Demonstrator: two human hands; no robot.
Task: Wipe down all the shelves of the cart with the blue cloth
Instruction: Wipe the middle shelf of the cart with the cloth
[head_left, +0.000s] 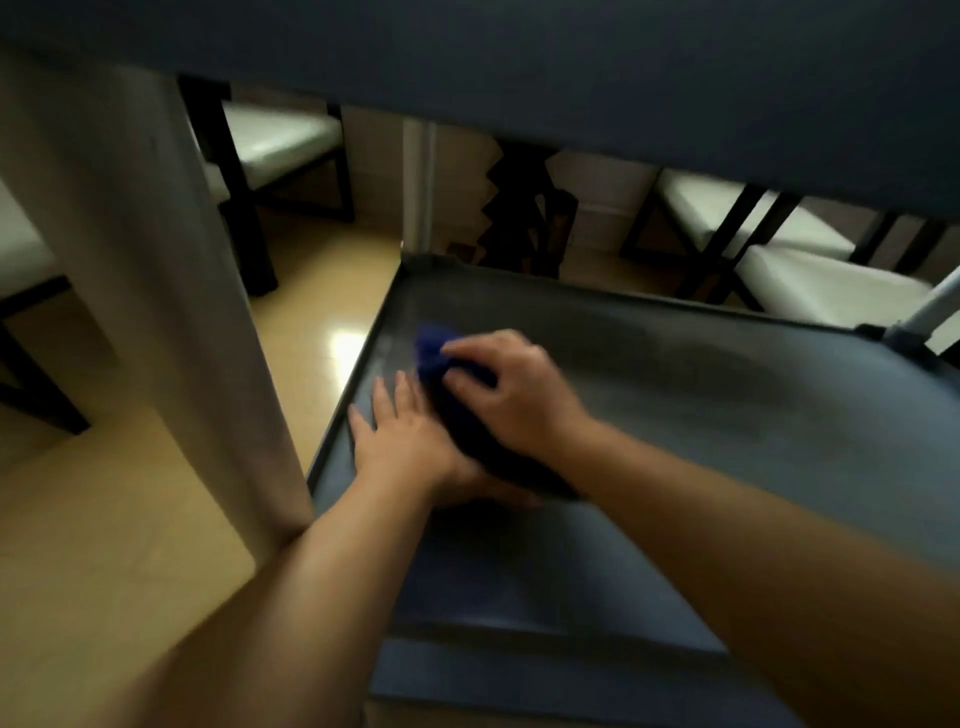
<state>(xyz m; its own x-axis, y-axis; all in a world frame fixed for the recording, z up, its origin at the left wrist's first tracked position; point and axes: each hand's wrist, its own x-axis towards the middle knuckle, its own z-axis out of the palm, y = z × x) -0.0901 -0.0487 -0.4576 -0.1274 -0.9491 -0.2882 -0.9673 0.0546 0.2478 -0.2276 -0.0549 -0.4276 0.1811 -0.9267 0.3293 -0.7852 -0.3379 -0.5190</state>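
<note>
I look under an upper shelf (571, 62) of the cart at a lower grey shelf (701, 415) with a raised rim. The blue cloth (434, 353) lies bunched on the left part of that shelf. My right hand (519, 389) presses down on it, fingers curled over the cloth. Beside it, my left hand (405, 436) lies flat on the shelf with fingers spread, its thumb side tucked under the dark trailing end of the cloth. The picture is blurred by motion.
A pale cart post (156, 291) stands close at the left, and a metal post (935, 306) rises at the far right corner. Beyond the cart are a shiny tan floor (322, 291) and white benches on dark frames (810, 270).
</note>
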